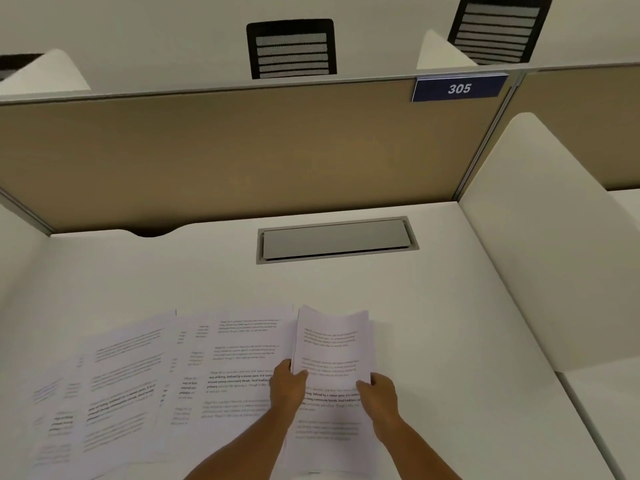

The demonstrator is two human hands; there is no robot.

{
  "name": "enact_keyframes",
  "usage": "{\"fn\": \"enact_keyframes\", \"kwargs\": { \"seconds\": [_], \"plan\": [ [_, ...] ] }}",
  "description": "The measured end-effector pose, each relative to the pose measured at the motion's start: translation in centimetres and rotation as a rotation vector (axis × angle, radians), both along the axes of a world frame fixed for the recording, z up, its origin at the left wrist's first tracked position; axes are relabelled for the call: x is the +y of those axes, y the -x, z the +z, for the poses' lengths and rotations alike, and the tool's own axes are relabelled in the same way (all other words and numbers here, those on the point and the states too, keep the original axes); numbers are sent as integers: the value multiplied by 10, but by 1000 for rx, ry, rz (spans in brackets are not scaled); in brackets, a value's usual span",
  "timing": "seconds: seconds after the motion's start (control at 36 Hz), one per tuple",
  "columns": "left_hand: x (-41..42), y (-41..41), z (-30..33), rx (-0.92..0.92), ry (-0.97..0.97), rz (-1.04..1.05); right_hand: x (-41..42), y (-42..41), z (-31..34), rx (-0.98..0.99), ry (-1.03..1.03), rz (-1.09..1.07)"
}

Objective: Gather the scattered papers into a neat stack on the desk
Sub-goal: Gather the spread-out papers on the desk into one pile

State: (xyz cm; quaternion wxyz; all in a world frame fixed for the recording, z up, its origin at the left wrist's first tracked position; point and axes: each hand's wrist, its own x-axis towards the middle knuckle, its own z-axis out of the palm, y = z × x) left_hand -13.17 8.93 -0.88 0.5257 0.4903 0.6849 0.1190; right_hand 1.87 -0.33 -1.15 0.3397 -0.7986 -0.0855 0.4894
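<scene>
A small bundle of printed white sheets [331,344] is held between both hands, its far end curling up off the white desk [433,306]. My left hand [286,384] grips its left edge and my right hand [377,396] grips its right edge. Several more printed papers [145,382] lie fanned out and overlapping on the desk to the left of the bundle, reaching the near edge of the view.
A grey cable-port lid [334,240] is set into the desk behind the papers. A tan partition [225,150] with a blue "305" plate [459,88] closes the back. A white side divider [540,237] stands at the right. Black chairs [291,48] show beyond the partition.
</scene>
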Motion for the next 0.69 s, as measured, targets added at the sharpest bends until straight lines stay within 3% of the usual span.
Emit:
{"fn": "enact_keyframes", "kwargs": {
  "seconds": [0.14, 0.28, 0.44, 0.69],
  "plan": [
    [6, 5, -20, 152, 17, -50, 7, 12, -15, -227, 245, 62],
    [7, 5, -6, 395, -16, -152, 15, 17, 2, -271, 248, 69],
    [7, 7, -9, 419, 2, -250, 24, 15, 4, -213, 251, 37],
    [12, 8, -7, 351, 45, -240, 25, 6, 1, -58, 133, -45]
  ]
}}
